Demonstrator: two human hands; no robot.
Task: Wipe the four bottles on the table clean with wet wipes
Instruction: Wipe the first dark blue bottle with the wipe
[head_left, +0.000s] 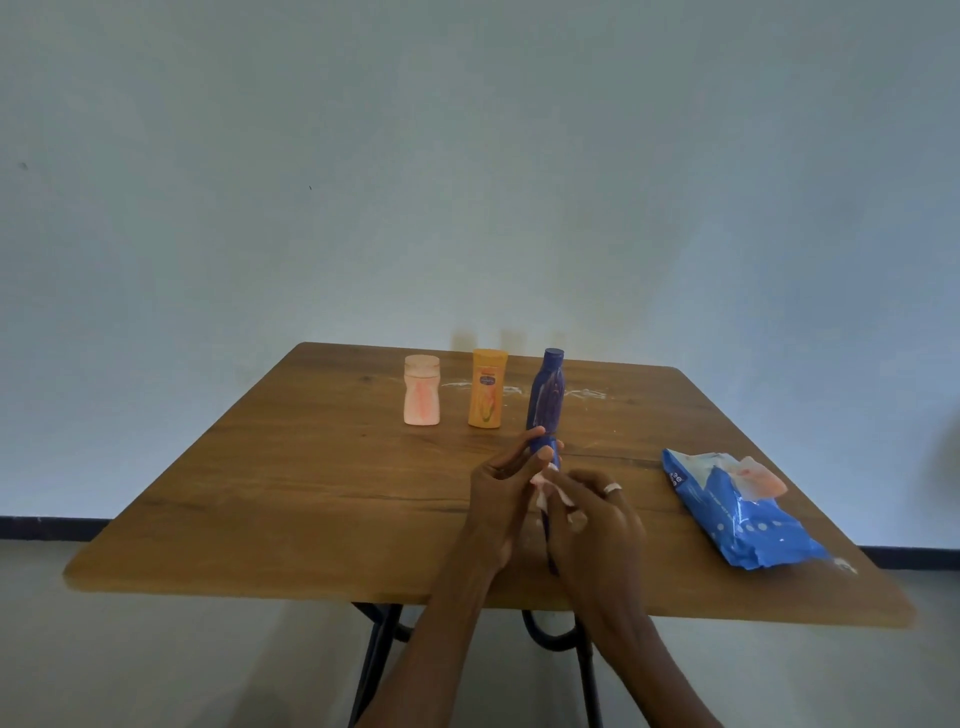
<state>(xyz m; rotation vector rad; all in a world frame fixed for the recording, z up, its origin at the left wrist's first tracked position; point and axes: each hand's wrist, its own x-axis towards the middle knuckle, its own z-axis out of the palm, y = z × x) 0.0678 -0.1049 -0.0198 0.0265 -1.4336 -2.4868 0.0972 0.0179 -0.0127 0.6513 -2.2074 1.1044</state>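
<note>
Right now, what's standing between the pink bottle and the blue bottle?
The orange bottle stands upright between the pink bottle and the blue bottle, seen in the head view.

Two bare forearms, no sleeves in view.
Right hand (597, 525): silver-looking ring (612, 488) on one finger; left hand (506, 499) unadorned.
</note>
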